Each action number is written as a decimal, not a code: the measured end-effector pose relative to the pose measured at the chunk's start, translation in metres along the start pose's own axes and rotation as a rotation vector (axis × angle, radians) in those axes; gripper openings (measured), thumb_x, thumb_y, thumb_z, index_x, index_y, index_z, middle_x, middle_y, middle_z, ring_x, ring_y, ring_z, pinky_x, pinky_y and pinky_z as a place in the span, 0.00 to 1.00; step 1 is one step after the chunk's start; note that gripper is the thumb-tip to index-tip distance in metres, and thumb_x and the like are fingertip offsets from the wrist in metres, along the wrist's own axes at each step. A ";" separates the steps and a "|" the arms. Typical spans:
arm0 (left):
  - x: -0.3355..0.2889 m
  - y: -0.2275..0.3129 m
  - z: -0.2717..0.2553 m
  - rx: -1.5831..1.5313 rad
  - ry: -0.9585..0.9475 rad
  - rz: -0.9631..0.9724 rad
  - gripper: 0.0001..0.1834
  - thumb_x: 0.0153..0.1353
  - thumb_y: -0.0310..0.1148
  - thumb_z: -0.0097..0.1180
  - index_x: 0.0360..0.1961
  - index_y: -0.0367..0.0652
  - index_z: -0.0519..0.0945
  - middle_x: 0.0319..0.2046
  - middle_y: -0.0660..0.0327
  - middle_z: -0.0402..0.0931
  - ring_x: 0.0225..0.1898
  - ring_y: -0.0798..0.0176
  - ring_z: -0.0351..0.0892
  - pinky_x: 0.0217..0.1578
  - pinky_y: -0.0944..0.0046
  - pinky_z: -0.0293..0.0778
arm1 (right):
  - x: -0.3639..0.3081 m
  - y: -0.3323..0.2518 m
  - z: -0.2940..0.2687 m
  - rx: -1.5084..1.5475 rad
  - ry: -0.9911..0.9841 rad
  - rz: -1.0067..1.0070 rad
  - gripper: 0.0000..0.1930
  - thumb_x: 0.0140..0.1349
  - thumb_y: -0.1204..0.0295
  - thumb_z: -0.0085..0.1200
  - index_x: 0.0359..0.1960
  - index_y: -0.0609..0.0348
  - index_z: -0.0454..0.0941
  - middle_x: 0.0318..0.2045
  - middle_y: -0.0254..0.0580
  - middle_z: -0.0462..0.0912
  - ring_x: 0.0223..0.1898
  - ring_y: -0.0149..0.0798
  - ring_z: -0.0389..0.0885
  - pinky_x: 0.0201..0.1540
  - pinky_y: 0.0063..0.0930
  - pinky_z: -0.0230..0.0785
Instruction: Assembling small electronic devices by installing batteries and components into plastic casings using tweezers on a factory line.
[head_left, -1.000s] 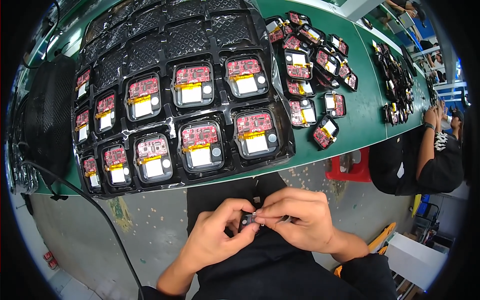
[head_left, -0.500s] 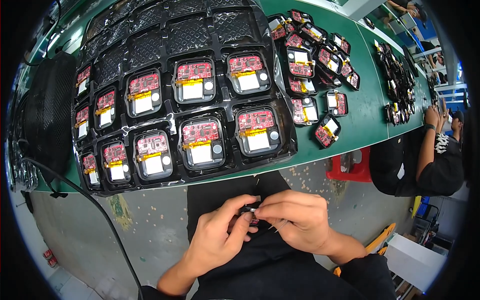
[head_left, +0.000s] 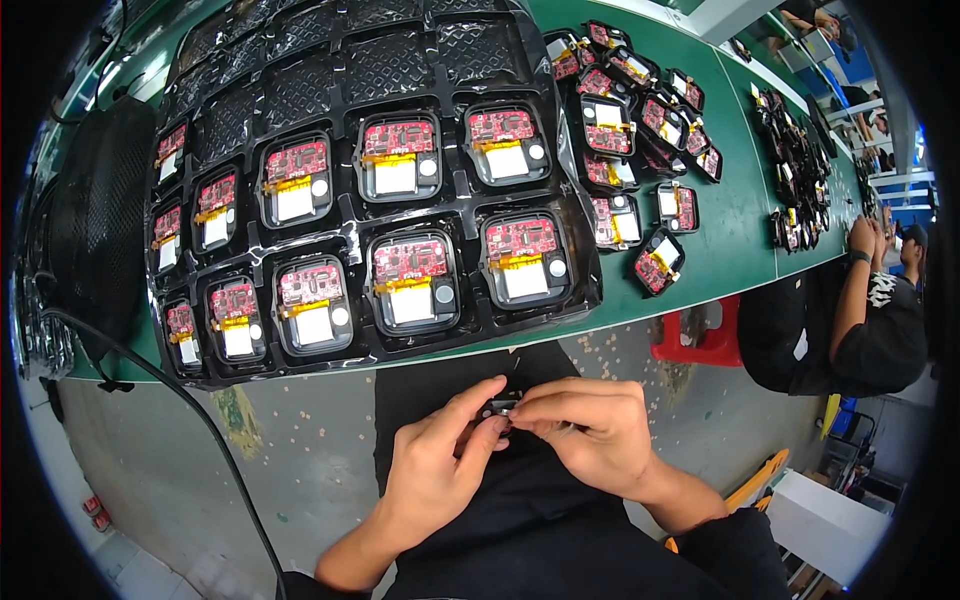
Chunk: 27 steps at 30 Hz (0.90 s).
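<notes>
Above my lap, my left hand (head_left: 435,475) is closed around a small black device housing (head_left: 497,408), thumb and index finger on its edges. My right hand (head_left: 600,440) pinches at the housing's right side, its thumb and fingertips together; whatever lies between them is too small to make out. Fingers cover most of the housing. In front of my hands, a black plastic tray (head_left: 375,355) lies on the table. Its two nearest rows hold similar black housings (head_left: 413,285), each with a red circuit board, yellow flex strip, white block and round silver part.
More open housings lie in a loose pile (head_left: 640,120) right of the tray on the green table (head_left: 735,215). A black mesh bag (head_left: 95,230) and cable (head_left: 215,430) are at left. A red stool (head_left: 700,335) and a seated person (head_left: 845,330) are at right.
Both hands stay at the housing, with small finger shifts. A thin metallic-looking tip below my right fingers no longer shows. The tray and pile appear slightly further right in view.
</notes>
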<state>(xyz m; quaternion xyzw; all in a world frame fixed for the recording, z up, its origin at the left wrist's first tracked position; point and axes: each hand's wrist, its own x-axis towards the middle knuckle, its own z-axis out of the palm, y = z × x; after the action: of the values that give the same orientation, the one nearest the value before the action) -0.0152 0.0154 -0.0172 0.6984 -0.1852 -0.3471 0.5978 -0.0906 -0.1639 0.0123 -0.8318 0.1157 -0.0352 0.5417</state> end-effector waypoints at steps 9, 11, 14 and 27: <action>0.000 -0.006 -0.003 -0.057 0.013 0.012 0.21 0.68 0.19 0.60 0.61 0.35 0.78 0.43 0.48 0.87 0.40 0.60 0.91 0.39 0.65 0.88 | 0.003 0.004 0.009 -0.152 0.009 -0.151 0.13 0.52 0.87 0.64 0.38 0.61 0.88 0.36 0.43 0.86 0.34 0.41 0.88 0.37 0.31 0.81; -0.001 -0.010 -0.003 -0.138 0.055 -0.021 0.21 0.68 0.19 0.60 0.61 0.34 0.78 0.44 0.47 0.86 0.41 0.59 0.90 0.40 0.65 0.88 | 0.004 0.004 0.010 -0.138 0.040 -0.190 0.13 0.52 0.87 0.65 0.39 0.60 0.88 0.36 0.42 0.85 0.33 0.40 0.87 0.36 0.30 0.80; -0.001 -0.007 0.000 -0.070 0.089 0.027 0.21 0.67 0.19 0.61 0.61 0.34 0.78 0.43 0.48 0.87 0.40 0.60 0.91 0.38 0.65 0.87 | 0.004 0.002 0.010 -0.137 0.037 0.030 0.12 0.52 0.86 0.67 0.38 0.60 0.87 0.36 0.39 0.83 0.32 0.37 0.85 0.34 0.29 0.78; 0.006 0.016 -0.010 0.412 -0.057 0.217 0.29 0.59 0.21 0.68 0.62 0.37 0.75 0.34 0.47 0.86 0.33 0.49 0.90 0.32 0.60 0.83 | 0.007 0.004 0.000 0.066 -0.087 0.150 0.10 0.56 0.83 0.64 0.41 0.64 0.85 0.36 0.48 0.85 0.30 0.46 0.85 0.33 0.34 0.77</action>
<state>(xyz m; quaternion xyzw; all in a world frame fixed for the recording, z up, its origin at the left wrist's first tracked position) -0.0011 0.0148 -0.0032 0.7717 -0.3428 -0.2554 0.4709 -0.0848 -0.1668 0.0084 -0.8033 0.1528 0.0378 0.5745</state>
